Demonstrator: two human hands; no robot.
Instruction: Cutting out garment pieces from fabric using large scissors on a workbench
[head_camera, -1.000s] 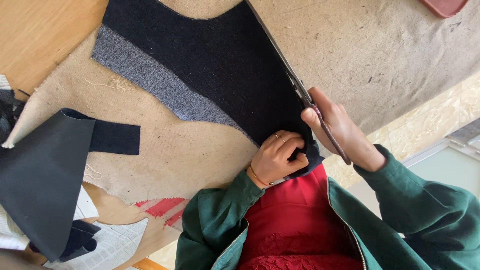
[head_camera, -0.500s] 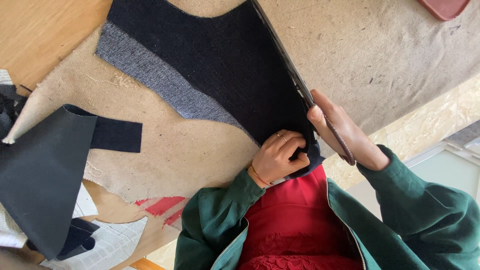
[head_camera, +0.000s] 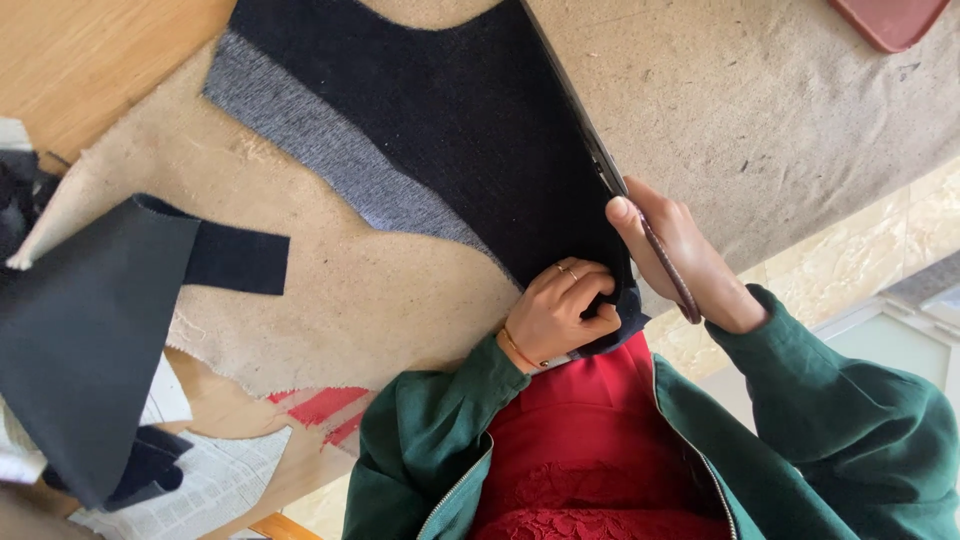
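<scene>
Scissors (head_camera: 610, 180), long and dark-bladed with a reddish-brown handle, lay along the right-hand edge of a large curved piece of black woollen cloth (head_camera: 470, 130), and the person's right hand (head_camera: 675, 260) had its fingers closed through and around that handle, the forefinger stretched out along the blade. How wide the blades stood I could not tell, since they showed only edge-on. The left hand (head_camera: 555, 315), wearing a thin ring and an orange cord at the wrist, was curled shut on the near corner of the same black cloth, pinching it close to the body at the table's edge. The cloth itself was spread on a coarse beige felt mat (head_camera: 760, 110) covering the wooden table (head_camera: 90, 60), with a strip of grey lining fabric (head_camera: 320, 150) showing from under its left side.

By my judgement the cutting was well advanced: the cloth's outline already ran in clean curves on the left and top, and the blades lay against its last long straight side, so what remained seemed to be that edge and the corner held by the left hand.

A separate cut black fabric panel with a short strap (head_camera: 110, 310) lay to the left, well apart from the hands. Beneath it sat sheets of printed newspaper (head_camera: 200, 490) and a red-and-white scrap (head_camera: 325, 410) near the mat's lower edge. A dull pink flat object (head_camera: 890, 20) rested at the far right corner.
</scene>
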